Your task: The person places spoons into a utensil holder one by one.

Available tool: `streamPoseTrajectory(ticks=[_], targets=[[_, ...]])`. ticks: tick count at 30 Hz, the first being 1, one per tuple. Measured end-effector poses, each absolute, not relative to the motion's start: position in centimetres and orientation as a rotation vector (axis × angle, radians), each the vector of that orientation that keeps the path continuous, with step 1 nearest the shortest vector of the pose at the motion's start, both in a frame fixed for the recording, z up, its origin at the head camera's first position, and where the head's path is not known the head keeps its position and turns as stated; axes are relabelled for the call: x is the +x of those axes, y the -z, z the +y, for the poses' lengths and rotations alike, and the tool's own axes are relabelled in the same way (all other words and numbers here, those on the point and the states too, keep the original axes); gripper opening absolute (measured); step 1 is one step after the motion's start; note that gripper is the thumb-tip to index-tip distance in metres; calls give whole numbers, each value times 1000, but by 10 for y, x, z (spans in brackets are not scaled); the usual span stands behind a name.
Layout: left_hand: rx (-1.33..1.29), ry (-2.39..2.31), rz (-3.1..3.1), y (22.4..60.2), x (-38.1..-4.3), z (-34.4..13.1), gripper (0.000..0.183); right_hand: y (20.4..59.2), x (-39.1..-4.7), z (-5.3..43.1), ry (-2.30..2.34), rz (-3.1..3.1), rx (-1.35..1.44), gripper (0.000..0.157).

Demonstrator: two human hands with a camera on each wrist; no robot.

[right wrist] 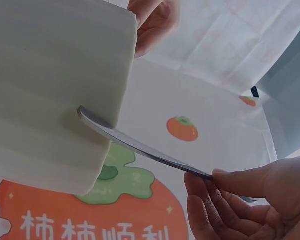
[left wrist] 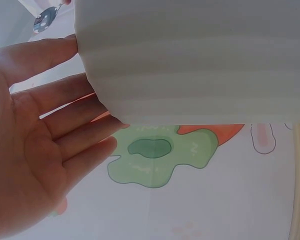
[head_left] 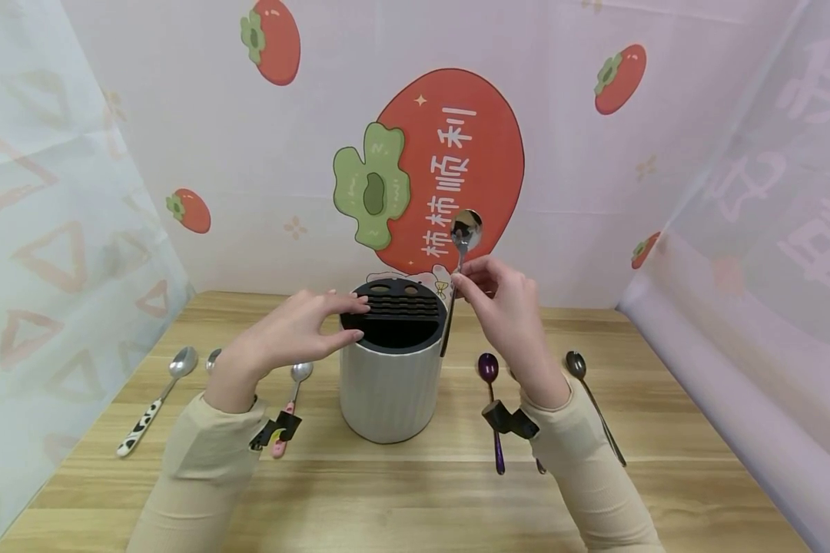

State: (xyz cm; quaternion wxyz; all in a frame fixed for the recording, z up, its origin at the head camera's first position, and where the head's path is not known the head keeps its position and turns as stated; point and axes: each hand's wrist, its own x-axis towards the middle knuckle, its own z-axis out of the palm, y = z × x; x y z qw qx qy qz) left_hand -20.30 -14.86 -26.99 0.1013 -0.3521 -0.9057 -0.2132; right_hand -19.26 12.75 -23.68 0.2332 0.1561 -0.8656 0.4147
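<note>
A ribbed white utensil holder (head_left: pixel 390 395) with a black slotted insert (head_left: pixel 401 306) stands on the table. My left hand (head_left: pixel 290 326) rests its fingertips on the insert's left rim, fingers nearly straight; the left wrist view shows the palm (left wrist: pixel 35 140) beside the holder's wall. With thumb and fingers, my right hand (head_left: pixel 508 307) pinches a metal spoon (head_left: pixel 466 229) partway along its handle. Its bowl points up, and the handle's end hangs down along the holder's right side. In the right wrist view the spoon handle (right wrist: pixel 145 151) slants across the holder's wall; whether they touch I cannot tell.
Left of the holder lie a cow-patterned spoon (head_left: pixel 141 422), a partly hidden spoon (head_left: pixel 213 359) and a pink-handled spoon (head_left: pixel 301 372). On the right are a purple spoon (head_left: pixel 489 369), one mostly behind my wrist, and a dark spoon (head_left: pixel 598 411). A persimmon-print backdrop (head_left: pixel 560 192) rises behind.
</note>
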Motion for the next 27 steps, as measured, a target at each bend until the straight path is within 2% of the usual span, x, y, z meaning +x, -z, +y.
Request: streamPoseTrajectory(ticks=[27], targets=[[-1041,641,-2667,272,-204,-149,33,226,-196,117,-1162,-2230,468,20]])
